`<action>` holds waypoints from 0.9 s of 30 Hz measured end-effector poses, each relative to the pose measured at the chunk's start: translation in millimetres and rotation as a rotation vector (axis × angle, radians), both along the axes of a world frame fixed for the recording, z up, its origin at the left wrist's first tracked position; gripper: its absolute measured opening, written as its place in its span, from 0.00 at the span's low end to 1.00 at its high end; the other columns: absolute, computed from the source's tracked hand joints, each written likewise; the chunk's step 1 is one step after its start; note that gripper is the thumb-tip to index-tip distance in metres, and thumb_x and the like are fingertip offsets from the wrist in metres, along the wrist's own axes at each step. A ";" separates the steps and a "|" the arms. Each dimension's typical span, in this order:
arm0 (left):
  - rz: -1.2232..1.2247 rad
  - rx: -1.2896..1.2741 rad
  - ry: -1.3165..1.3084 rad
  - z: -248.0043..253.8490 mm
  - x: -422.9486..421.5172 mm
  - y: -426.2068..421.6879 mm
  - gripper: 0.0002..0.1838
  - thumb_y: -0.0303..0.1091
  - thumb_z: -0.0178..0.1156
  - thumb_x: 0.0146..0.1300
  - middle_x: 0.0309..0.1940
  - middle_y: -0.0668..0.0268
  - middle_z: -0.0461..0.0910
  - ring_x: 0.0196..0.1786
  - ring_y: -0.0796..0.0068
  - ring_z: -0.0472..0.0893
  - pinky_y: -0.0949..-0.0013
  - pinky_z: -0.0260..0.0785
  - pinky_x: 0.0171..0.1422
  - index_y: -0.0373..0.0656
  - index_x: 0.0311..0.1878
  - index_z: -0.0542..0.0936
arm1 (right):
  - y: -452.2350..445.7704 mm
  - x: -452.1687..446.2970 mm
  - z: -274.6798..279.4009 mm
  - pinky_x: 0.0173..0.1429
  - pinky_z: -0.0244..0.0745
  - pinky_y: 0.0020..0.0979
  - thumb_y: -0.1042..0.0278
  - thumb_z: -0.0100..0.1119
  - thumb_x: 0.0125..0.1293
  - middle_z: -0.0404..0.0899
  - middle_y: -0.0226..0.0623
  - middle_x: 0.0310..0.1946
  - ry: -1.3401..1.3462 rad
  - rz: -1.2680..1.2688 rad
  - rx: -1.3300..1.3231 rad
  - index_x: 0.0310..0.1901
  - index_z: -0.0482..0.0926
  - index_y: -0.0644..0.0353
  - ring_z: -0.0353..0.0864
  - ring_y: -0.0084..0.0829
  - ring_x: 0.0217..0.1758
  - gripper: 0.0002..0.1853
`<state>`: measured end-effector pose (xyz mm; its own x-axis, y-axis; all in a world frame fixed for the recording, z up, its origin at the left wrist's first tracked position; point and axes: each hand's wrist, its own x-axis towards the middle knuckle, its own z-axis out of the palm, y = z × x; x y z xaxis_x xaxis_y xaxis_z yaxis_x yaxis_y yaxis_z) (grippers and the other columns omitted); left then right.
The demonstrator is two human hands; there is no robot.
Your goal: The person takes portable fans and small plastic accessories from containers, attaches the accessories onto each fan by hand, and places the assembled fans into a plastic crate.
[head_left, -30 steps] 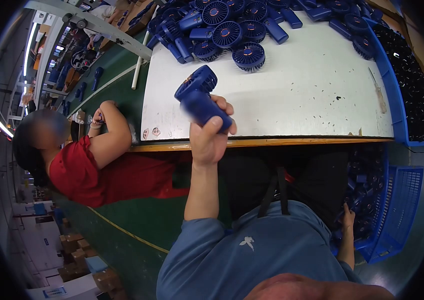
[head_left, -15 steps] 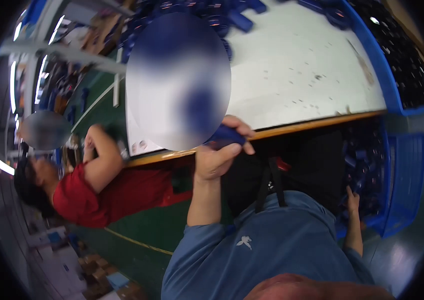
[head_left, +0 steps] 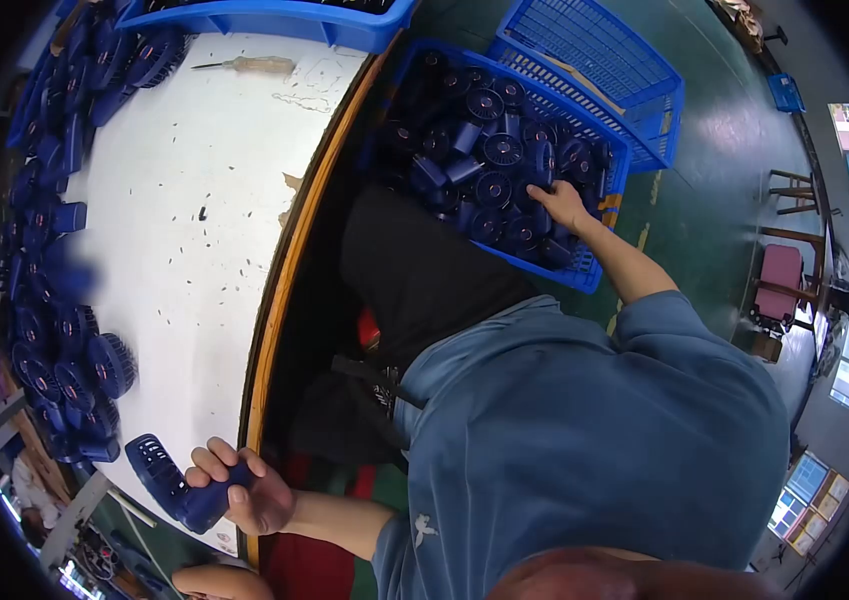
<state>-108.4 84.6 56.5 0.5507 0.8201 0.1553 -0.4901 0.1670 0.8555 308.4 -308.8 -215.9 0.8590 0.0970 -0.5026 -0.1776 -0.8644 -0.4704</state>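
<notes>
My left hand is closed around a dark-blue handheld fan casing, near the table's wooden edge. The slotted part of the casing points up and left, away from my fingers. Over on the right, my right hand reaches into a blue plastic crate full of dark-blue handheld fans. Its thumb and fingers close at one fan that stands on edge; some fingertips are hidden among the fans.
More blue fans are heaped along the far side of the white table. A wooden-handled pointed tool and small dark scraps lie there. A blue bin sits at the table's end. Another person's arm shows at the bottom left.
My view has swung to the right, bringing the crate and table end to the middle. My left hand still holds the blue casing; my right hand is still in the crate.
</notes>
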 end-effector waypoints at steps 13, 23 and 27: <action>-0.016 -0.077 -0.012 0.7 26.0 -6.2 0.20 0.24 0.67 0.55 0.40 0.65 0.66 0.45 0.71 0.68 0.76 0.76 0.35 0.40 0.52 0.77 | 66.3 -30.1 -4.4 0.58 0.74 0.44 0.44 0.67 0.56 0.82 0.49 0.46 -0.263 0.891 -0.346 0.48 0.77 0.64 0.79 0.48 0.53 0.30; 0.045 0.017 0.078 -3.5 23.0 -14.3 0.25 0.28 0.67 0.55 0.42 0.59 0.69 0.44 0.66 0.71 0.69 0.76 0.39 0.39 0.57 0.74 | 145.0 -18.9 54.6 0.55 0.76 0.43 0.59 0.66 0.59 0.81 0.49 0.44 -0.324 0.767 0.048 0.45 0.79 0.64 0.80 0.49 0.52 0.19; 0.049 0.018 0.095 -7.1 26.7 -16.6 0.29 0.29 0.68 0.54 0.42 0.57 0.74 0.44 0.63 0.75 0.65 0.78 0.38 0.36 0.61 0.74 | 210.6 -16.1 198.0 0.45 0.78 0.35 0.67 0.64 0.62 0.82 0.44 0.40 -0.470 0.683 0.628 0.43 0.81 0.65 0.83 0.41 0.41 0.12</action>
